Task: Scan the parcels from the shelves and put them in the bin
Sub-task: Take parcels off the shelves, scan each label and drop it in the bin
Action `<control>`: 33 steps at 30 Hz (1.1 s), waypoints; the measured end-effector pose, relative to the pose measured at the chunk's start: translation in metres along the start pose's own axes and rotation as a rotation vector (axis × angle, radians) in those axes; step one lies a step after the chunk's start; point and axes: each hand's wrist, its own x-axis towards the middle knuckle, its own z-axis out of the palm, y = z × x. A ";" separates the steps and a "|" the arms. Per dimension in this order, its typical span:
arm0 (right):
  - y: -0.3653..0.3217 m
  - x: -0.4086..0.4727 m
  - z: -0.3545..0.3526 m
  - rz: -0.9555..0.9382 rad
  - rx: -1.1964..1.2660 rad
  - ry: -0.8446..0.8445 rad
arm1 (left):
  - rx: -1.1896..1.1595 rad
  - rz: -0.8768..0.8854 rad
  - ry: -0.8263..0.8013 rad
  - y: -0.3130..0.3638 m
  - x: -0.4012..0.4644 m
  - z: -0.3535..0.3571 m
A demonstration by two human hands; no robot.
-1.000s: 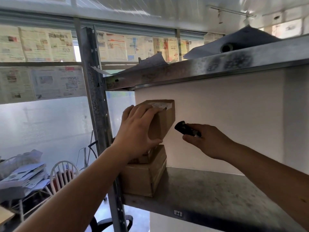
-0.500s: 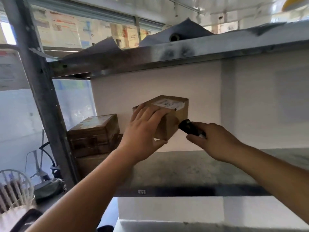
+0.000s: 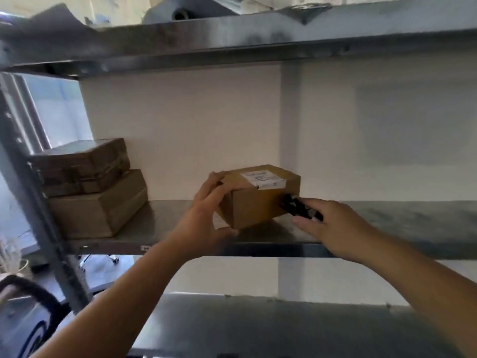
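Metal shelf (image 3: 387,223): grey steel rack, middle tier; landmark for all entries below.

Stacked parcels (image 3: 87,187): two brown cartons, one atop the other, at the shelf's left end, against the upright. Not being handled.

Parcel in hand (image 3: 258,202): small brown cardboard carton, white label (image 3: 263,179) on its top face, near the middle of the shelf, at or just above its surface; which cannot be told. Judged light, since one hand manages it; stiff-walled and dry, so unlikely to slip, though corners could crush under a hard squeeze. Best hold: across opposite faces, clear of the label.

Left hand (image 3: 206,218): fingers (image 3: 215,180) curled over the carton's left top edge, thumb under its lower front corner, gripping it.

Right hand (image 3: 338,228): wrapped round a small black scanner (image 3: 296,206) whose tip lies against the carton's right front face.

Bin: not in view.
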 end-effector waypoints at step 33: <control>-0.011 -0.098 0.004 0.176 0.018 0.122 | -0.416 -0.365 -0.051 0.024 0.039 0.038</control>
